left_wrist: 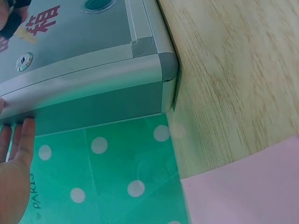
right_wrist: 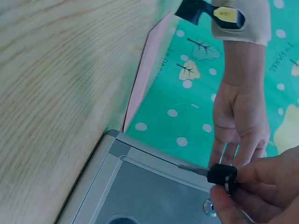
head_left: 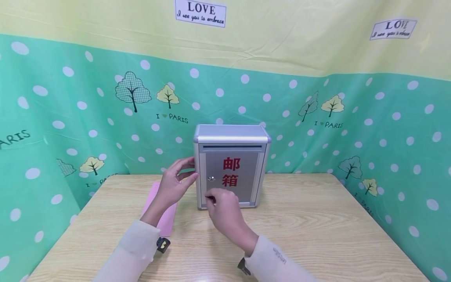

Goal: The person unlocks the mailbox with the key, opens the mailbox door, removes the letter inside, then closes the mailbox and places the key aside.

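Observation:
A grey metal mailbox [head_left: 248, 168] with red characters stands upright on the table, its slot near the top. On the left of its door is a round silver lock [head_left: 211, 179]. My left hand [head_left: 172, 182] touches the box's left side with fairly straight fingers, the thumb by the front edge. My right hand [head_left: 227, 209] is in front of the door, below the lock in the head view. It pinches a black-headed key [right_wrist: 219, 174] between thumb and fingers. The key's blade points away from the lock cylinder [right_wrist: 210, 207] and is outside it.
A pink sheet [head_left: 167, 219] lies on the wooden table [head_left: 310, 227] left of the box, partly under my left forearm. Behind the table hangs a green and yellow polka-dot curtain [head_left: 218, 109]. A round window [left_wrist: 98, 4] is low on the door.

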{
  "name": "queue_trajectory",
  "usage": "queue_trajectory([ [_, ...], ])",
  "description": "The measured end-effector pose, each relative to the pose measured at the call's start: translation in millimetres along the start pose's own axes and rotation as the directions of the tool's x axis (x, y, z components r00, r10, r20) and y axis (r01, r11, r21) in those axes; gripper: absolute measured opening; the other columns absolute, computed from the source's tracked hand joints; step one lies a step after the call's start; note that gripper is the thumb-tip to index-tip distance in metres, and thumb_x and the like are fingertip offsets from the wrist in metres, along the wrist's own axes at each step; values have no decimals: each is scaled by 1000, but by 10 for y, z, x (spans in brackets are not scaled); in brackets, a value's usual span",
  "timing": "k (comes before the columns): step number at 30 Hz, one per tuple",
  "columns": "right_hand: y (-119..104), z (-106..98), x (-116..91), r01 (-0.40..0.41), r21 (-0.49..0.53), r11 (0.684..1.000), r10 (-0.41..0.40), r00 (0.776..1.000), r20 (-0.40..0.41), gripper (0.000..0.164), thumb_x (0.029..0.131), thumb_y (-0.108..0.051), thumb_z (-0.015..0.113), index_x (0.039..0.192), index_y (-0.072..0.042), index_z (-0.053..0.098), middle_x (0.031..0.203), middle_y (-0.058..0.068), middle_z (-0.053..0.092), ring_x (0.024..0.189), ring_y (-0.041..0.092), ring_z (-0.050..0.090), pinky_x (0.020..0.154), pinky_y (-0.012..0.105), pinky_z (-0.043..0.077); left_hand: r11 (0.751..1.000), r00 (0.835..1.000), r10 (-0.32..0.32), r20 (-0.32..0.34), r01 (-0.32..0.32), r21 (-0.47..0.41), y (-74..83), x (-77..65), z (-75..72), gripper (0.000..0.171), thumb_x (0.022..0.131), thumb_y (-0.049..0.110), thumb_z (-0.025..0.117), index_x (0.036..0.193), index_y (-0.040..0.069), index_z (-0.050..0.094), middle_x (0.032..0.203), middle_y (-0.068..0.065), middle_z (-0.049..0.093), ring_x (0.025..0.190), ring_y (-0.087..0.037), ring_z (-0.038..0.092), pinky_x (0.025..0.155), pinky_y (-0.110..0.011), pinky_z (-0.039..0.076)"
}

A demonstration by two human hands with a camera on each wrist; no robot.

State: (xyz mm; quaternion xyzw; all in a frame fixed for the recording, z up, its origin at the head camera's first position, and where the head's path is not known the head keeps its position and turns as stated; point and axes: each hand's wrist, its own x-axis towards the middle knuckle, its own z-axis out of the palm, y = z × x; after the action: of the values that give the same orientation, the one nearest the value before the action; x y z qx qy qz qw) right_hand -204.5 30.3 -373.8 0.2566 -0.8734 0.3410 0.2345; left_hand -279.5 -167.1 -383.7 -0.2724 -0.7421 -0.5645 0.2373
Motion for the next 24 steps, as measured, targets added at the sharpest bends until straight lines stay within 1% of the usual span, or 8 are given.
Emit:
queue_trajectory([
  [3,28,-24,14,-96,84,992,88,992,89,8,92,0,73,96,-6,77,87,2,75,72,5,66,65,13,55,1000,1000,2,4,-2,-5,6,0,-2,49,95,4,73,142,6,58,134,-11,60,120,-28,62,98,-41,56],
  [6,76,-22,28,-182,137,974,157,972,178,8,92,-1,72,93,-8,76,81,-3,71,68,2,62,63,17,55,1000,1000,3,6,-3,-11,5,0,-4,49,95,4,73,142,6,58,133,-11,60,120,-28,62,97,-41,56],
  [9,147,3,43,-237,162,958,194,951,242,9,91,-1,73,90,-10,75,79,-7,70,69,2,62,65,19,56,1000,1000,0,7,0,-13,3,-1,-5,49,95,4,73,142,6,58,133,-11,60,119,-28,63,97,-42,56],
  [13,256,48,63,-304,190,933,234,918,319,7,90,-1,74,89,-8,75,77,-6,69,68,6,64,63,22,56,1000,1000,-3,6,3,-15,2,0,-6,49,95,4,73,141,5,58,133,-11,60,119,-28,62,97,-44,56],
  [16,341,81,77,-380,215,900,278,878,391,6,89,0,75,88,-6,74,76,-4,68,67,10,64,60,24,56,1000,1000,-5,6,6,-15,5,2,-7,49,95,4,73,142,5,58,133,-11,60,120,-28,62,98,-46,55],
  [20,450,123,88,-479,232,847,331,815,475,7,88,0,76,87,-6,73,76,0,68,69,15,64,62,28,55,1000,1000,-11,6,11,-11,9,2,-8,49,95,5,73,141,5,58,133,-11,60,120,-28,62,98,-40,56],
  [22,495,141,91,-521,247,817,348,787,510,6,87,-1,77,88,-5,72,77,2,68,69,17,64,64,32,57,1000,1000,-13,6,13,-14,8,2,-8,49,95,4,73,141,4,58,133,-12,60,120,-28,62,98,-36,56],
  [24,533,159,92,-560,262,786,361,760,541,7,87,-1,77,89,-4,72,79,5,69,69,19,65,66,36,60,1000,1000,-15,5,15,-20,6,2,-8,49,95,4,73,141,4,58,133,-12,60,120,-28,62,98,-35,56],
])
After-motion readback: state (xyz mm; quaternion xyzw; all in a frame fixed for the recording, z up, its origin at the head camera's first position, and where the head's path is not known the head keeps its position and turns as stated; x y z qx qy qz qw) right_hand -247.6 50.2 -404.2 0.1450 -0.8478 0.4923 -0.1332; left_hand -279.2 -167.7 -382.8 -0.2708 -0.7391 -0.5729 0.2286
